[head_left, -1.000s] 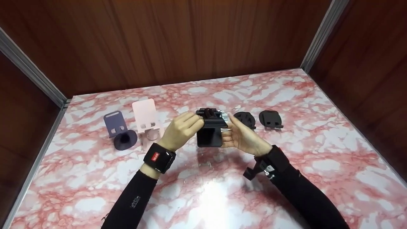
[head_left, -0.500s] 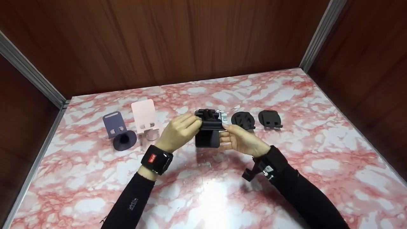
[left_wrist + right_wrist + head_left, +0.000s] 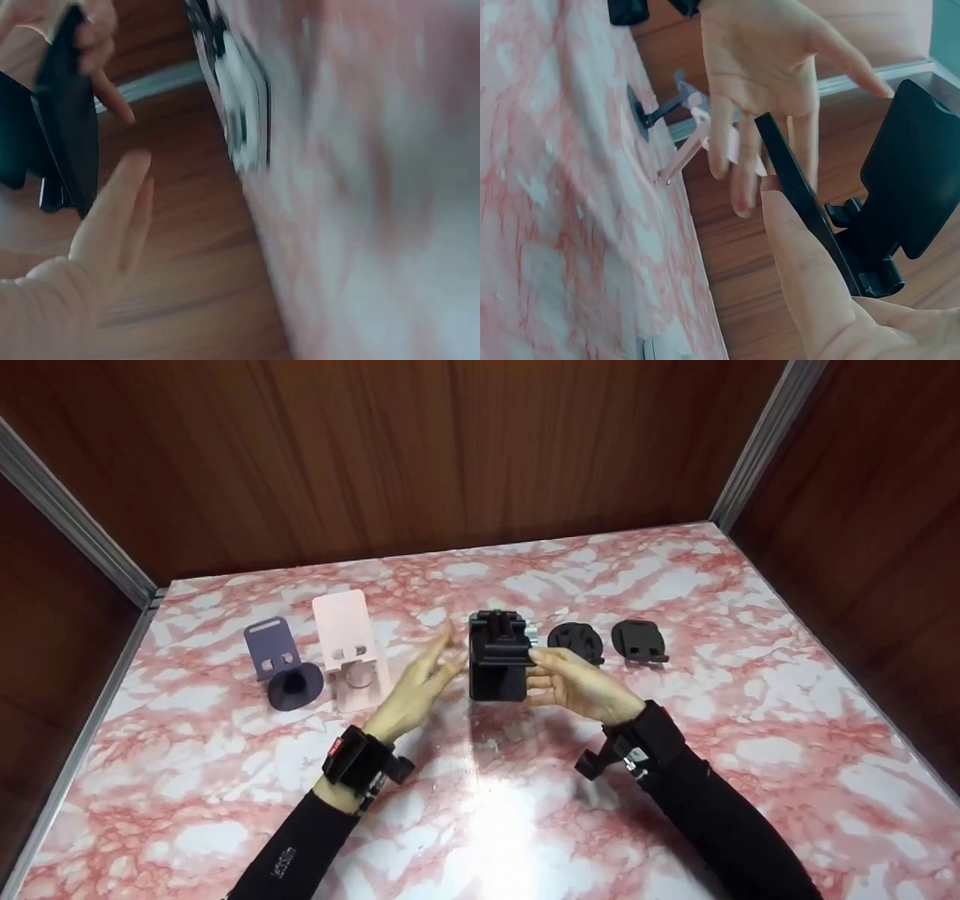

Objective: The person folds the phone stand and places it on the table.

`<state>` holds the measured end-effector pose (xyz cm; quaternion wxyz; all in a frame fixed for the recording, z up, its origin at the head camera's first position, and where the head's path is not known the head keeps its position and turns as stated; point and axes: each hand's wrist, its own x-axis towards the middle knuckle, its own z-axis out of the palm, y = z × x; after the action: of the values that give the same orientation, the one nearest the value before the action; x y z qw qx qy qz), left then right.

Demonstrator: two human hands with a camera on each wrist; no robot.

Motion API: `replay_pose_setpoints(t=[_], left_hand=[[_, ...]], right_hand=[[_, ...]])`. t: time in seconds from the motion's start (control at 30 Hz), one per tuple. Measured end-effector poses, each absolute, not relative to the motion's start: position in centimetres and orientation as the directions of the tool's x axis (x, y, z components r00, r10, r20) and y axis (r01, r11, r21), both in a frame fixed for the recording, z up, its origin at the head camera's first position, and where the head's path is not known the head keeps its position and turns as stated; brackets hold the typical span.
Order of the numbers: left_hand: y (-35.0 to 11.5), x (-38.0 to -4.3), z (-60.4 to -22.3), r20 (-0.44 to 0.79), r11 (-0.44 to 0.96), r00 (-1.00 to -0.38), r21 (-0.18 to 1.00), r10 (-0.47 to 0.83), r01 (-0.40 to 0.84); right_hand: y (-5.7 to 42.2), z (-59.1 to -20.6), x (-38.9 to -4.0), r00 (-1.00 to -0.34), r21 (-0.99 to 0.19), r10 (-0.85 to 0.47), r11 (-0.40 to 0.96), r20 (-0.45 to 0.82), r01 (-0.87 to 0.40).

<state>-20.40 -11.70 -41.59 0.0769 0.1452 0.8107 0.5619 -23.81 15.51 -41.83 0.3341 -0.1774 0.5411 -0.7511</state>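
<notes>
Black stand at mid-frame in the head view, raised off the marbled tabletop. Right hand grasps it at its right edge, thumb on top near the narrow ledge, other fingers under and behind the lower plate. Left hand released: fingers extended, thumb apart, just left of the stand; whether a fingertip touches it, cannot tell. Right wrist view, right side of frame: the stand's broad plate and a second plate, seen nearly edge-on, set at an angle and joined by a hinge at lower right. Left wrist view: stand at upper left, blurred. Head view again, centre-left of frame: purple stand, upper plate tilted back over a round base; right beside it a taller pale pink stand, upright plate with two cutouts. Right of centre: a black round-based stand, folded low, and a black folded stand near it. Small silvery item just right of the held stand, partly hidden. Dark wristbands on both wrists, black sleeves below. Wood-grain panel across top of frame.
</notes>
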Motion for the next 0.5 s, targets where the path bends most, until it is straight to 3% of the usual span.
replay_pose_setpoints(t=[0.17,0.5], left_hand=[[-11.56,-20.05,-42.39,-0.080,0.098,-0.898,0.994,0.432,-0.041],[-10.96,-20.22,-42.63,-0.090,0.003,-0.899,0.995,0.429,-0.098]], right_hand=[[15.14,-42.05,-23.65,-0.758,-0.946,-0.632,-0.122,-0.157,0.299],[15.13,-41.90,-23.42,-0.765,-0.951,-0.623,-0.106,-0.164,0.290]])
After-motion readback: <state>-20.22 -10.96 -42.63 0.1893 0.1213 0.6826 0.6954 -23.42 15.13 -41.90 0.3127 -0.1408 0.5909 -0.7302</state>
